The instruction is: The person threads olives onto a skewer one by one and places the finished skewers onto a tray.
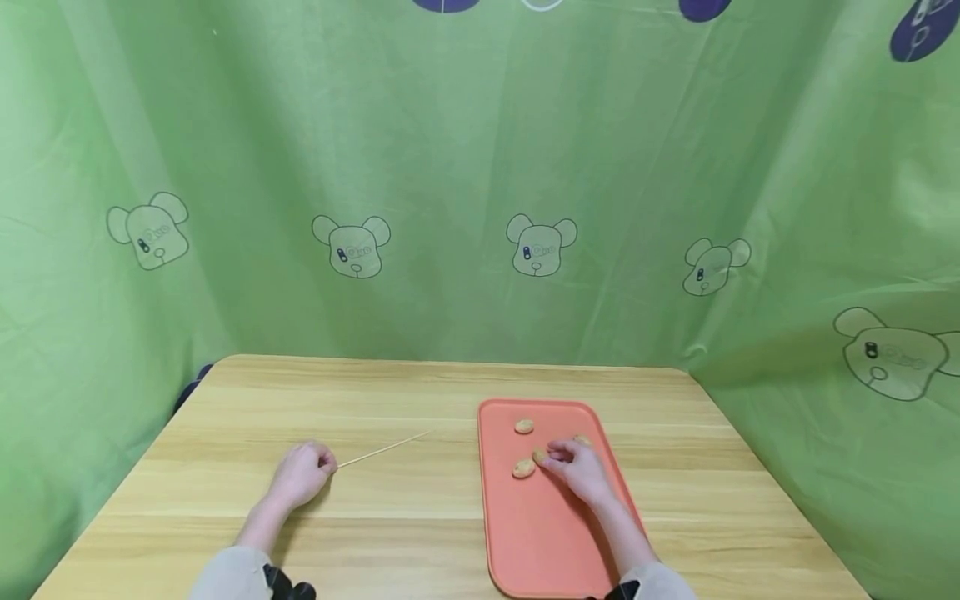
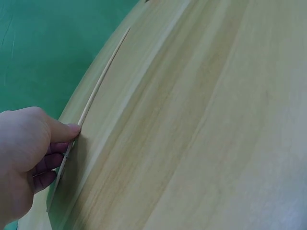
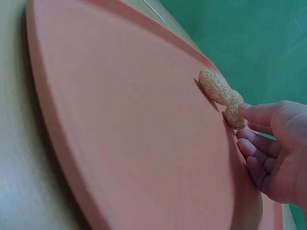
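My left hand (image 1: 303, 473) pinches a thin wooden skewer (image 1: 384, 449) near one end. In the left wrist view the skewer (image 2: 98, 86) slants up and away past the thumb tip, low over the tabletop. Over the pink tray (image 1: 536, 533), my right hand (image 1: 581, 471) has thumb and fingers about a tan, wrinkled peanut in its shell (image 3: 234, 115). Just beside it lies another peanut (image 1: 523, 468), close to or touching the held one. A further peanut (image 1: 524, 426) lies toward the tray's far end, and one more (image 1: 582, 440) is partly hidden behind the right hand.
The tray's raised rim (image 1: 486, 500) runs along its edges on the right half of the wooden table (image 1: 405, 542). A green curtain (image 1: 450, 317) with bear-face drawings hangs behind the table and along both sides.
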`<action>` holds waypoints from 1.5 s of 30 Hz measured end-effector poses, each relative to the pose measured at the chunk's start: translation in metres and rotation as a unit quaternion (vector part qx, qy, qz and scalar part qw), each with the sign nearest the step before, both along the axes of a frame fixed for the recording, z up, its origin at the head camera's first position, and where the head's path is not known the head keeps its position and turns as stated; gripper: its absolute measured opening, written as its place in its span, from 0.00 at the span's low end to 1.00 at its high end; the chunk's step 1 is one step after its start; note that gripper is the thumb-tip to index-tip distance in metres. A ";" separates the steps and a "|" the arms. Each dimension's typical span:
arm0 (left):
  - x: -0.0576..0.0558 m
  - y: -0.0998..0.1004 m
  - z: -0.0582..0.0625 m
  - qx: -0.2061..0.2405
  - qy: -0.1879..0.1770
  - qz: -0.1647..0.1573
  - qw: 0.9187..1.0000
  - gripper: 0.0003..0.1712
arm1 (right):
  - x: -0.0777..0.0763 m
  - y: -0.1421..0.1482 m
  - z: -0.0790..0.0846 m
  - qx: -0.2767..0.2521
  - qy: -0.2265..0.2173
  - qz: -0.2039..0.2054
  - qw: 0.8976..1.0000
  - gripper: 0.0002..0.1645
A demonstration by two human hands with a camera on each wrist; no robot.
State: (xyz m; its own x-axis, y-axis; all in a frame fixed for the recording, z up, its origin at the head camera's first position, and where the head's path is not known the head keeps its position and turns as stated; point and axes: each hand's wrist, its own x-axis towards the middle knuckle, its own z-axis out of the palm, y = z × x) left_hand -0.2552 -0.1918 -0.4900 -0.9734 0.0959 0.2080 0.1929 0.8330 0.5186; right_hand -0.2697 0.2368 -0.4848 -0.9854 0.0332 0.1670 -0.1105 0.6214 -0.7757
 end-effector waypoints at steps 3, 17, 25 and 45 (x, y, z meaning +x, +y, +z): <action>0.000 0.001 0.000 0.003 -0.001 -0.005 1.000 0.05 | 0.000 0.000 0.000 0.019 0.005 -0.001 1.000 0.16; 0.005 0.005 0.007 0.045 -0.008 -0.054 0.998 0.06 | 0.002 0.006 -0.003 0.025 0.005 -0.005 1.000 0.11; 0.013 0.015 0.023 0.065 0.006 -0.085 0.994 0.03 | 0.010 0.014 0.004 -0.042 -0.040 -0.004 0.998 0.17; 0.025 0.034 0.040 0.111 0.023 -0.150 0.982 0.04 | 0.030 0.001 0.034 -0.145 -0.010 0.105 0.984 0.18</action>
State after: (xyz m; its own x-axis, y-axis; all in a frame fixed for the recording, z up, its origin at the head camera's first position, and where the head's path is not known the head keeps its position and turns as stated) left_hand -0.2305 -0.1574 -0.4501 -0.8971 0.3243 0.3001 0.4405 0.6026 0.6654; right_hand -0.2399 0.2377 -0.4512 -0.9785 -0.1276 0.1618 -0.1964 0.3396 -0.9199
